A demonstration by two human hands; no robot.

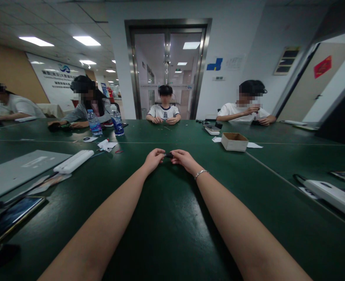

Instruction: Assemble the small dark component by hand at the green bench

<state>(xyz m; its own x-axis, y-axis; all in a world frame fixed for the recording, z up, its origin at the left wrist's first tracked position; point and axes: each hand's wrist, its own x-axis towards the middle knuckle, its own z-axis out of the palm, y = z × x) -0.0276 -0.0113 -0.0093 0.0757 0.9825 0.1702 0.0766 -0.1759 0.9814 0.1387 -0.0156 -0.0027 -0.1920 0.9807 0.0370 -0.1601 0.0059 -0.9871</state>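
Note:
Both my forearms stretch out over the dark green table [172, 218]. My left hand [154, 159] and my right hand [182, 158] meet at the middle of the table, fingers curled. Between their fingertips sits a small black object [169, 155], pinched from both sides. It is too small to name. A thin silver bracelet [201, 173] circles my right wrist.
A small cardboard box [234, 141] stands to the right, a white power strip [74, 161] and a grey board [20, 169] to the left, another white strip [333, 195] at far right. A phone [12, 214] lies near left. Two water bottles [117, 122] stand further back. Several people sit around the table.

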